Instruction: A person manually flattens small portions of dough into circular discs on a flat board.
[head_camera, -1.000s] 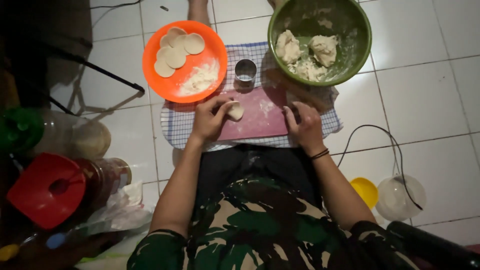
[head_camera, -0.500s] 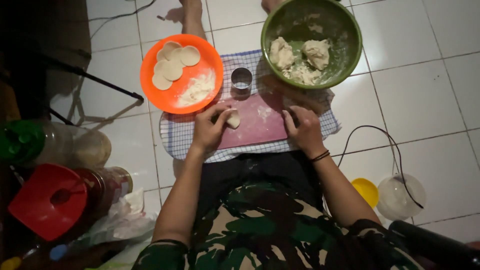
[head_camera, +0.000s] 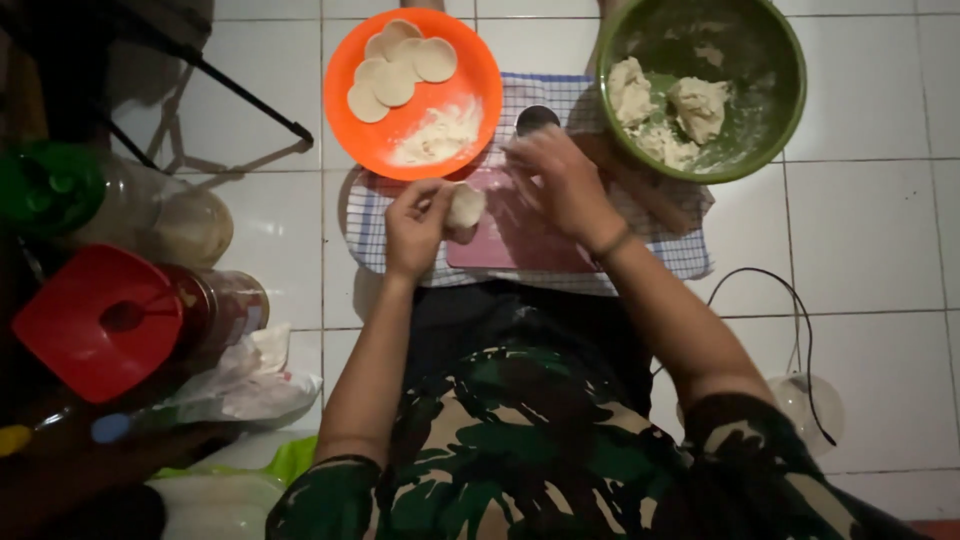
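You sit on a white tiled floor (head_camera: 880, 260), looking down over your lap in a green camouflage garment (head_camera: 520, 450). Your two bare forearms reach forward from it.

Your left hand (head_camera: 415, 225) is closed around a small pale dough ball (head_camera: 465, 207), pinching it between thumb and fingers. The dough sits at the inner side of that hand, held at the near left corner of a pink cutting board (head_camera: 520, 235). The board lies on a blue-and-white checked cloth (head_camera: 370, 225) spread on the floor, under both hands.

Your right hand (head_camera: 560, 180) hangs over the far part of the pink board, just beside the left hand and a little farther out. Its fingers are loosely curled and spread; it is blurred, so you cannot tell whether it grips anything.

Just beyond the fingertips of your right hand stands a small round metal cutter (head_camera: 537, 118) on the cloth.

Farther out, beyond your left hand, is an orange plate (head_camera: 480, 70) carrying several flat round dough discs (head_camera: 400, 65) and a heap of white flour (head_camera: 440, 135). Beyond and outward of your right hand is a large green bowl (head_camera: 780, 120) holding rough lumps of dough (head_camera: 665, 105).

Well off to the outer side of your left hand, in shadow, stand jars with a red lid (head_camera: 95, 320) and a green lid (head_camera: 45, 185).
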